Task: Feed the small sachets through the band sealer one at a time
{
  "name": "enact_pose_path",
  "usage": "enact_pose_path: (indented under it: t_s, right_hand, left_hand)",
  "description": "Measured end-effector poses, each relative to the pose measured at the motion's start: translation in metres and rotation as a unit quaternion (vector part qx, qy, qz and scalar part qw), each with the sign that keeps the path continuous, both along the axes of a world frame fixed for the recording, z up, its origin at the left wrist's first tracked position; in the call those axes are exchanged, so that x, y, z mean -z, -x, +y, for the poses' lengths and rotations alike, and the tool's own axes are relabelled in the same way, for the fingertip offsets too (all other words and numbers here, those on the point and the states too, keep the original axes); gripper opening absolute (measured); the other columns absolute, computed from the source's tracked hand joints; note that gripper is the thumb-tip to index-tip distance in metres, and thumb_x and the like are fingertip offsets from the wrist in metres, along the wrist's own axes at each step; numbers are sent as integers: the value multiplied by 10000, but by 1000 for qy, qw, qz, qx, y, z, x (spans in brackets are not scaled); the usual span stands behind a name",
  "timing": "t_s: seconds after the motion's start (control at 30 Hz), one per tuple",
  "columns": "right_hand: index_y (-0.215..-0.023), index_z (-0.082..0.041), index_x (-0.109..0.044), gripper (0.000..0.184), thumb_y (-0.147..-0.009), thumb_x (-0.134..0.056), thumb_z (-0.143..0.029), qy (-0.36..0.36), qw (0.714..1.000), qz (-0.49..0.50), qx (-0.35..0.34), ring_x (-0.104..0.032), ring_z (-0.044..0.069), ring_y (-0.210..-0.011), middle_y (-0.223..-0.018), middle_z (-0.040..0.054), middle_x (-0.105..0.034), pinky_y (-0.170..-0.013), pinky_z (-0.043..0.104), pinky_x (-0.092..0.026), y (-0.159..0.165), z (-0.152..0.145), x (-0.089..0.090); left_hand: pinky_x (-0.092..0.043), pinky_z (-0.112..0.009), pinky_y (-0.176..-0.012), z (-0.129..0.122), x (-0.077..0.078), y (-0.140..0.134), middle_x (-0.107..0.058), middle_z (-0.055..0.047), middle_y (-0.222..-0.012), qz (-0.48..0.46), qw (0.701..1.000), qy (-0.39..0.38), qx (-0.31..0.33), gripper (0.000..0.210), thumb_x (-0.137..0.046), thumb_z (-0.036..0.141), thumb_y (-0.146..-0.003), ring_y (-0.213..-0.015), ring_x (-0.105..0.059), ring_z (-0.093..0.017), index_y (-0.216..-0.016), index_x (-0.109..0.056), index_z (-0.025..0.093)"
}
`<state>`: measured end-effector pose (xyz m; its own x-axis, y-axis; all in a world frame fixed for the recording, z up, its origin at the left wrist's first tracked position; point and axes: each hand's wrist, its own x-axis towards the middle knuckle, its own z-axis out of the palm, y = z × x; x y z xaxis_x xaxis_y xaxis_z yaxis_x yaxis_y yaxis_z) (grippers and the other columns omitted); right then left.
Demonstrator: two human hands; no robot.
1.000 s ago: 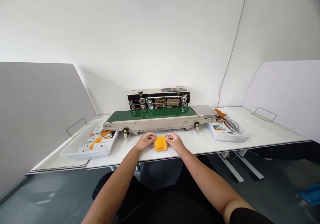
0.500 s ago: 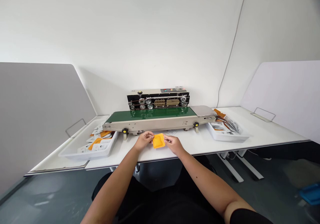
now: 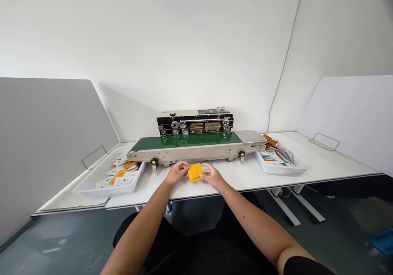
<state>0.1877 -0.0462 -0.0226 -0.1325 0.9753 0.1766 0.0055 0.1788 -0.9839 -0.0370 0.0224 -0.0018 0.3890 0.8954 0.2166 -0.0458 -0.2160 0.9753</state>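
Note:
Between my hands is a small orange-yellow packet (image 3: 195, 172), roughly square, held just above the front part of the white table. My left hand (image 3: 177, 172) pinches its left edge between thumb and fingers. At the right edge, my right hand (image 3: 212, 176) grips it, the thumb lying on its near face. Straight behind the packet stands a band sealing machine (image 3: 196, 123) with a green conveyor belt (image 3: 184, 141). What the packet contains is hidden.
A white bin (image 3: 104, 191) of orange and white packets sits to the left. Another bin (image 3: 281, 170) with similar packets is at the right, beside the conveyor's end. Grey panels (image 3: 46, 136) flank the table (image 3: 331, 160) on both sides.
My right hand has shifted its grip slightly, its thumb now further over the packet's right edge. The packet has tilted a little; my left hand stays nearly in place.

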Motion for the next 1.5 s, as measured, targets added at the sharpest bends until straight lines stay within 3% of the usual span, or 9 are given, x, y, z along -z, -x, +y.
enact_pose_path:
  t_s: [0.17, 0.33, 0.5, 0.6, 0.8, 0.9, 1.07, 1.23, 1.5]
  right_hand:
    - [-1366, -233, -492, 613, -778, -643, -322, 12, 1000, 5, -9, -567, 104, -455, -651, -60, -621, -451, 204, -438, 4, -2, -18]
    - [-1394, -222, -524, 633, -778, -644, -302, -51, 998, -33, 28, -571, 104, -476, -675, -50, -624, -476, 225, -482, -31, 16, -74]
    - [-1400, -180, -507, 633, -779, -624, -234, -160, 956, 45, 240, -593, 94, -530, -714, -27, -649, -492, 184, -472, -107, 63, -145]
    - [-1346, -149, -527, 607, -745, -608, -144, -133, 920, 95, 356, -579, 88, -490, -636, -37, -616, -451, 150, -436, -146, 99, -164]
    - [-1210, -142, -554, 537, -688, -645, -47, 34, 911, 129, 390, -574, 107, -418, -567, -42, -585, -394, 155, -450, -171, 148, -154]
    - [-1180, -137, -552, 510, -687, -647, -48, 38, 908, 134, 396, -580, 111, -416, -570, -38, -588, -390, 157, -464, -173, 153, -147]
    - [-1330, -185, -453, 617, -739, -588, -64, -6, 871, 140, 471, -596, 92, -451, -589, -70, -581, -448, 138, -508, -187, 146, -139]
    - [-1255, -122, -523, 558, -720, -666, -54, 58, 905, 127, 402, -600, 115, -440, -569, -41, -598, -413, 153, -496, -182, 147, -142]
    - [-1120, -115, -589, 400, -761, -763, -135, 88, 936, 82, 330, -600, 117, -486, -624, 13, -625, -443, 177, -506, -147, 155, -154]
  left_hand:
    - [-522, -239, -573, -6, -4, 2, -689, -1, -721, -15, 1000, -4, 8, 487, -809, 519, -730, -561, -653, -125, -973, -591, 158]
    - [-543, -263, -622, -12, -10, 4, -723, -50, -889, -30, 999, 12, 10, 494, -774, 524, -763, -632, -687, -139, -1036, -561, 171]
    - [-534, -263, -613, -10, -8, 6, -719, -57, -900, -27, 1000, 13, 8, 503, -746, 549, -774, -623, -682, -140, -1048, -543, 179]
    - [-534, -266, -614, -9, -7, 6, -716, -52, -897, -27, 1000, 10, 9, 506, -741, 553, -776, -626, -686, -142, -1053, -541, 180]
    - [-526, -255, -600, -9, -6, 7, -720, -57, -891, -27, 1000, 4, 2, 510, -733, 563, -782, -616, -685, -139, -1056, -540, 178]
    - [-530, -261, -603, -8, -6, 7, -723, -59, -888, -29, 1000, 7, 2, 509, -738, 563, -777, -613, -685, -139, -1045, -546, 175]
    - [-535, -265, -605, -9, -5, 7, -716, -47, -868, -36, 999, 12, 9, 476, -752, 527, -780, -608, -685, -139, -1038, -561, 177]
    - [-533, -258, -592, -9, -4, 7, -706, -38, -856, -39, 999, 11, 15, 457, -758, 515, -779, -595, -681, -132, -1018, -566, 176]
    - [-528, -248, -579, -7, -2, 7, -702, -46, -865, -28, 1000, 2, 14, 472, -745, 538, -783, -605, -687, -140, -1018, -560, 173]
